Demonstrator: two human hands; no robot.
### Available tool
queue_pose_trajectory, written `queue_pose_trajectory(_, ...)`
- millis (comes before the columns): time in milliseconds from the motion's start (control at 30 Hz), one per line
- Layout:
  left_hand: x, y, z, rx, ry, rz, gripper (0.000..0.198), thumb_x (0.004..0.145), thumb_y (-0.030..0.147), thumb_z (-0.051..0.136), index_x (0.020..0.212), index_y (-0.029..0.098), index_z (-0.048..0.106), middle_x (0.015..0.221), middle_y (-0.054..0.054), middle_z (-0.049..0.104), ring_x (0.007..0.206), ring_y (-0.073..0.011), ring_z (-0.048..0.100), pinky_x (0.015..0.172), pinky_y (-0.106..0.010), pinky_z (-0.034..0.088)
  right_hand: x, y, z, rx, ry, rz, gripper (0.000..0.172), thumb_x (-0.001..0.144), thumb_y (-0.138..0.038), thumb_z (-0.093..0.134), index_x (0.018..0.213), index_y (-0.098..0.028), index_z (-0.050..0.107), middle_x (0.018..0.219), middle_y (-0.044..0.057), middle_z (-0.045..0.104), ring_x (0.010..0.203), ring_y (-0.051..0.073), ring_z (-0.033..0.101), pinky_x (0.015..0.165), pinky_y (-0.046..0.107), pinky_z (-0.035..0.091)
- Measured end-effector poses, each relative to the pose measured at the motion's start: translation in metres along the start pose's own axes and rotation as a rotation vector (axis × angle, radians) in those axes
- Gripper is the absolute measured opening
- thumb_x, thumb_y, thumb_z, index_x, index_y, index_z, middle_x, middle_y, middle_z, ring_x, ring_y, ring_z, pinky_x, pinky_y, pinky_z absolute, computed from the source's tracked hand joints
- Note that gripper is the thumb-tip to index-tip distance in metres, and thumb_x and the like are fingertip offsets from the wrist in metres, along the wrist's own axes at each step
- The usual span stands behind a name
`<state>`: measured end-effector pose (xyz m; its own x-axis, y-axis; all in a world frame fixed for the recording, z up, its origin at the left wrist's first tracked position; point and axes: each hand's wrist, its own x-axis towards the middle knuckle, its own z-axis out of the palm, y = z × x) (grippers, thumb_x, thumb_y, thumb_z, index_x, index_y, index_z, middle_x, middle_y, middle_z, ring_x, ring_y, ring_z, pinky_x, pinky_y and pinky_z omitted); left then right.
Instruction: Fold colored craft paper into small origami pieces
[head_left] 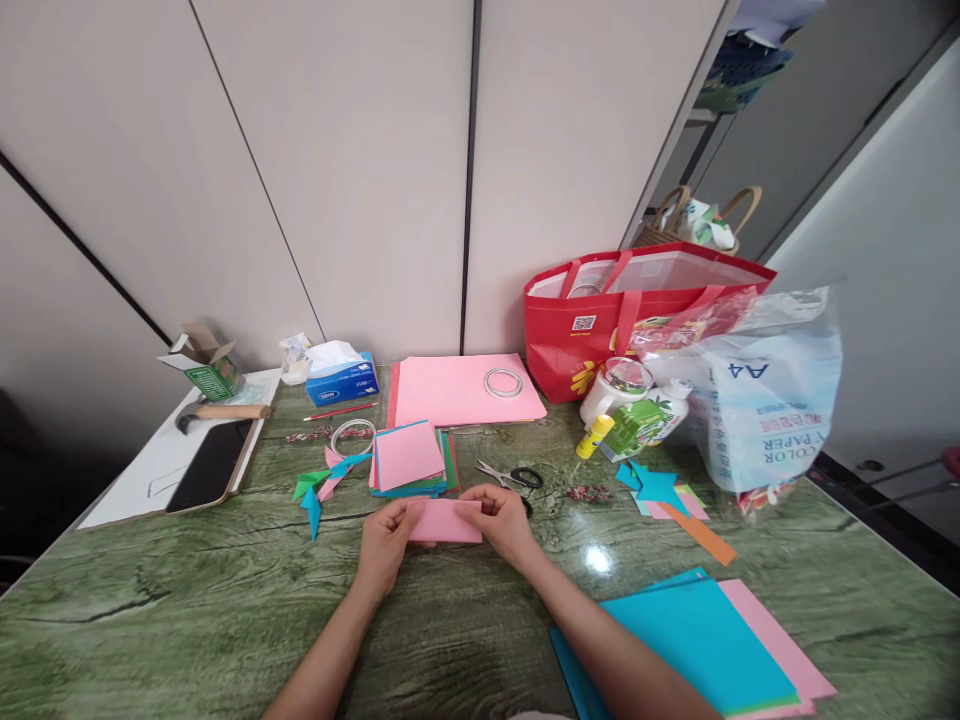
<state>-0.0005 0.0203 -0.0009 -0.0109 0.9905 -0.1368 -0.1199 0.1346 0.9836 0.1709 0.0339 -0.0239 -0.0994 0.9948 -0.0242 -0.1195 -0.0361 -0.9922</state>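
Note:
Between my two hands is a folded pink sheet of paper (445,522), a narrow rectangle held just above the table. My left hand (385,545) grips its left end, thumb on the front face. At the right end, my right hand (504,522) pinches the paper near its upper edge. Directly beyond it lies a stack of square coloured papers (409,455) with pink on top. Scissors (510,474) rest just past my right hand, one handle loop partly hidden by it. Folded blue, green and pink paper pieces (324,487) lie to the left.
Large pink sheets (457,388) with a tape roll (503,383) lie at the back. A red bag (562,345), glue stick (595,437) and plastic paper bag (772,400) stand right. Blue sheets (690,640) lie under my right forearm. Tissue box (341,382), hammer (225,411) and phone (212,465) are left.

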Motion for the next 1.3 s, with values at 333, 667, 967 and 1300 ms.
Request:
queue_pose_trajectory(333,0.0,0.001,0.0,0.144,0.026,0.047,0.032,0.065,0.043,0.062,0.076,0.013,0.065,0.062,0.0,0.064,0.035,-0.0117,0.055,0.032,-0.02,0.041,0.004,-0.008,-0.002,0.004,-0.052,0.02,0.023,0.058,-0.033,0.071,0.064,-0.013,0.061,0.059,0.0,0.061,0.047,0.008,0.047,0.047,0.02,0.034)
queue_pose_trajectory(667,-0.005,0.005,0.004,0.232,-0.088,0.038,0.03,0.068,0.043,0.057,0.073,0.014,0.063,0.065,-0.001,0.064,0.035,-0.0124,0.057,0.032,-0.019,0.037,0.001,-0.011,-0.008,-0.079,-0.269,0.007,0.026,0.066,-0.038,0.065,0.076,-0.014,0.061,0.067,0.001,0.061,0.057,0.009,0.051,0.053,0.021,0.037)
queue_pose_trajectory(967,-0.007,0.004,0.008,0.107,-0.098,0.008,0.031,0.067,0.039,0.061,0.084,0.013,0.062,0.055,0.001,0.062,0.044,-0.0129,0.056,0.042,-0.023,0.046,-0.004,-0.013,0.001,-0.167,-0.16,-0.046,0.023,0.068,-0.035,0.061,0.062,-0.013,0.06,0.058,0.0,0.058,0.05,0.008,0.046,0.048,0.021,0.034)
queue_pose_trajectory(1300,-0.015,0.004,0.022,0.006,-0.202,-0.216,0.032,0.061,0.036,0.07,0.074,0.007,0.066,0.067,-0.012,0.07,0.062,-0.0236,0.067,0.061,-0.035,0.054,-0.002,-0.006,0.0,-0.099,-0.031,-0.064,0.024,0.068,-0.037,0.062,0.063,-0.014,0.06,0.056,0.0,0.057,0.047,0.008,0.045,0.047,0.021,0.035)
